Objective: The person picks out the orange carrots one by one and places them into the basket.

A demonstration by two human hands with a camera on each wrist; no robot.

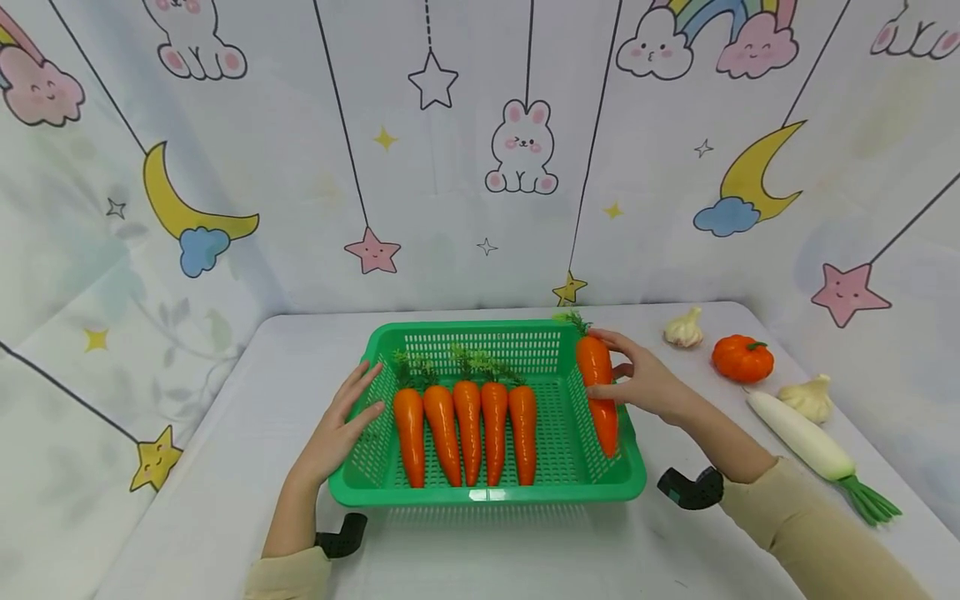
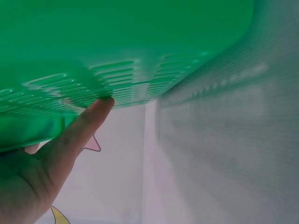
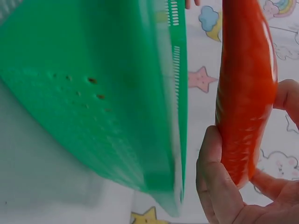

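My right hand [image 1: 647,379] grips an orange carrot [image 1: 596,375] with thumb and fingers. Its green leafy top points away, and its body overlaps the basket's right side in the head view. The right wrist view shows this carrot [image 3: 246,88] beside the green plastic basket [image 3: 161,93]. Several carrots [image 1: 467,425] lie side by side within the basket [image 1: 487,495], leafy tops toward the back. My left hand [image 1: 333,433] is at the basket's left side with fingers extended. In the left wrist view, one fingertip touches the basket's slotted outer wall [image 2: 135,70].
Along the table's right side lie a garlic bulb [image 1: 683,328], a small orange pumpkin [image 1: 742,358], another garlic bulb [image 1: 807,398] and a white radish [image 1: 802,433] with green stems. A patterned cloth [image 1: 465,250] hangs behind the white table [image 1: 225,500].
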